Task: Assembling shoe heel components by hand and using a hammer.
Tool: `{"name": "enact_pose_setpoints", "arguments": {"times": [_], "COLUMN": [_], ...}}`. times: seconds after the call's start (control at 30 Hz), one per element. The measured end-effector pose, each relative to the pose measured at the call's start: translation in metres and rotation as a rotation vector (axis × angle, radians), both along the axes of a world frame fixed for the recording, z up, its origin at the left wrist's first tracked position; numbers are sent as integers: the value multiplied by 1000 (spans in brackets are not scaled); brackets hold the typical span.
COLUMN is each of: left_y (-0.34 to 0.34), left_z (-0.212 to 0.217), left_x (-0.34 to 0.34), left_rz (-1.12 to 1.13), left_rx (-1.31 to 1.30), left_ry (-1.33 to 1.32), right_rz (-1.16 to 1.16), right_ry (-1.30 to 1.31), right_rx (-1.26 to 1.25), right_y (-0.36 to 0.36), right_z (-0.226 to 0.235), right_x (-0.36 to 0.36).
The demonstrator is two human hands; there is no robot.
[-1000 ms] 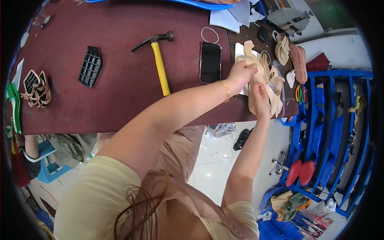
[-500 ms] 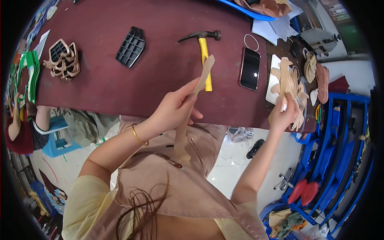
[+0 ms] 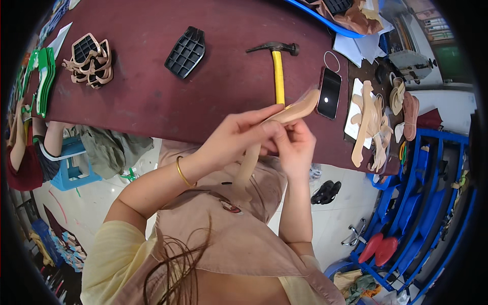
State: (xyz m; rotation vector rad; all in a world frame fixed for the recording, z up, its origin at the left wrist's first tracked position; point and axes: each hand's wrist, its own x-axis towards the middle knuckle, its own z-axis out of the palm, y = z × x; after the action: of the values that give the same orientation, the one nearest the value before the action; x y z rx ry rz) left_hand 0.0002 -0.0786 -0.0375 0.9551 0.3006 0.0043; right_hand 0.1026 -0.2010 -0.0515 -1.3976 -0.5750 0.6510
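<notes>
Both hands are together over the near edge of the table, closed on a long beige strip (image 3: 301, 110) with a wide, curved end. My left hand (image 3: 235, 136) pinches it along its middle, thumb on top. My right hand (image 3: 296, 147) grips it from below and beside, fingertips close to my left thumb. The strip's far end points toward the phone, and its other part (image 3: 247, 165) hangs down in front of my apron. Just beyond the hands lies a hammer (image 3: 278, 76) with a yellow handle, whose lower end the strip and fingers partly cover.
A black gridded sole-shaped piece (image 3: 185, 52) lies left of the hammer. Farther left are a stack of beige strap pieces (image 3: 91, 62) and green pieces (image 3: 46, 81). At right are a phone (image 3: 329, 94) and a pile of beige strips (image 3: 363, 124). Another person's arm (image 3: 19, 137) shows at far left.
My right hand has left the strip pile at the right and come to the strip in my left hand. The strip's upper end has swung right. The view has shifted slightly.
</notes>
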Motion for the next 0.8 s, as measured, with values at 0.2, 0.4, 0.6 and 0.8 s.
{"name": "enact_pose_setpoints", "arguments": {"times": [0.2, 0.4, 0.6, 0.8], "left_y": [58, 114, 219, 70], "left_z": [-53, 5, -28, -25], "left_x": [-61, -143, -108, -41], "left_rz": [870, 729, 537, -54], "left_rx": [-224, 128, 1574, 612], "left_ry": [106, 359, 669, -167], "right_rz": [62, 194, 199, 177], "right_ry": [718, 661, 388, 339], "right_rx": [649, 951, 552, 90], "right_y": [-48, -121, -52, 55], "right_z": [-4, -1, 36, 38], "right_x": [1, 52, 47, 12]}}
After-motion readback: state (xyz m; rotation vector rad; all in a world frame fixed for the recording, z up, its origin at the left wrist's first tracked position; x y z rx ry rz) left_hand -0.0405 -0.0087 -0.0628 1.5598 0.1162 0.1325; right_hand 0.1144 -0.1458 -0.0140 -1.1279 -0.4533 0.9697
